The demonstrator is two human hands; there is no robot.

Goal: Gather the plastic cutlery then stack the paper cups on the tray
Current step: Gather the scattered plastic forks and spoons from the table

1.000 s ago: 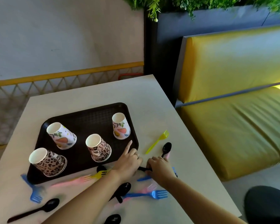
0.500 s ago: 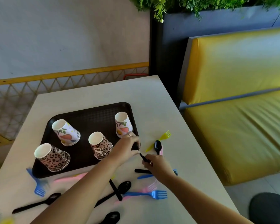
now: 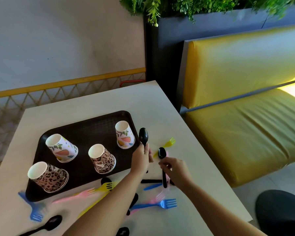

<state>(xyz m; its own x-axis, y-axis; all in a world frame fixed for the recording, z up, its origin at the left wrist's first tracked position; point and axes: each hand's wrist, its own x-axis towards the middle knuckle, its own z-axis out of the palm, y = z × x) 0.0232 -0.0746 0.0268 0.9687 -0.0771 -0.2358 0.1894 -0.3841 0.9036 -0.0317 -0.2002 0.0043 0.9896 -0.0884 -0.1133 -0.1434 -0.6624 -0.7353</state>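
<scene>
Two hands lift black spoons beside a tray of paper cups.

The left hand (image 3: 141, 159) grips one black spoon (image 3: 143, 136); the right hand (image 3: 173, 169) pinches another spoon (image 3: 162, 153). Four cups (image 3: 101, 158) stand upside down on the tray (image 3: 85, 133) near the surface's (image 3: 160, 103) left edge; print unreadable.

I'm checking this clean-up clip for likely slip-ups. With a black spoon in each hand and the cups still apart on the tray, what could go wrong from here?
1. The left hand grips its black plastic spoon right beside the floral paper cup at the edge of the dark plastic tray; a careless swing might topple it.
2. The forearms hover over scattered cutlery, such as the blue plastic fork near the table edge, and could sweep it off.
</scene>
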